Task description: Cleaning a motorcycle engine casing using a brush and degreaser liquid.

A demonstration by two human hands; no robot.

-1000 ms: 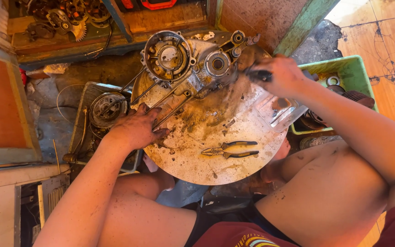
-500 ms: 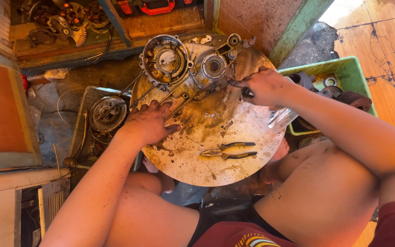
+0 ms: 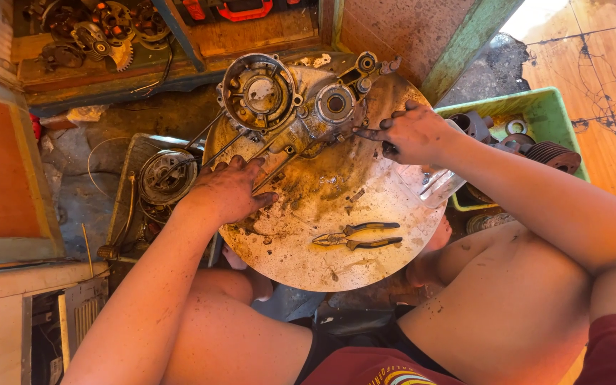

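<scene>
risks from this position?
Engine case overhangs the far edge of the round table; a hard push could tip it off. Left hand lies flat on the long studs and the greasy top, so it may slip. Pliers lie loose near the front edge and could get knocked off. Right hand works by the case's bearing end.

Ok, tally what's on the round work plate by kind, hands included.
Engine case: 1
Pliers: 1
Hands: 2, left hand pressing the long studs, right hand at the case's edge
Total: 4
</scene>
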